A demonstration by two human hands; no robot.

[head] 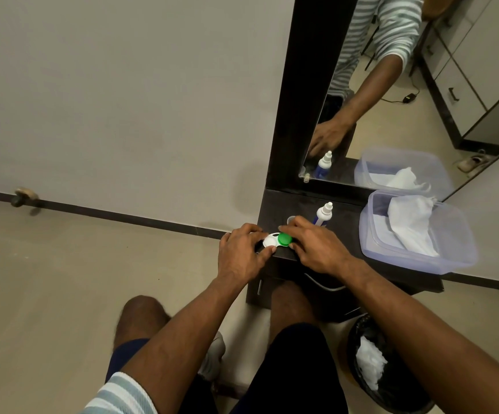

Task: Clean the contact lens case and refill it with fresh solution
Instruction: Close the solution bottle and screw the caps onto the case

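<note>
A contact lens case [272, 241] with one white side and a green cap [285, 239] lies on the left front corner of a dark dresser top [343, 222]. My left hand [243, 253] holds the white side between thumb and fingers. My right hand [316, 245] has its fingers curled round the green cap. Just behind my right hand stands a white solution bottle [323, 214] with a blue label and a nozzle top. A small clear cap [290, 219] sits next to the bottle, partly hidden by my fingers.
A clear plastic tub [421, 255] holding white tissue sits on the right of the dresser top. A mirror [391, 85] rises behind it. A black bin [373, 366] with crumpled white tissue stands on the floor at lower right. My knees are under the dresser edge.
</note>
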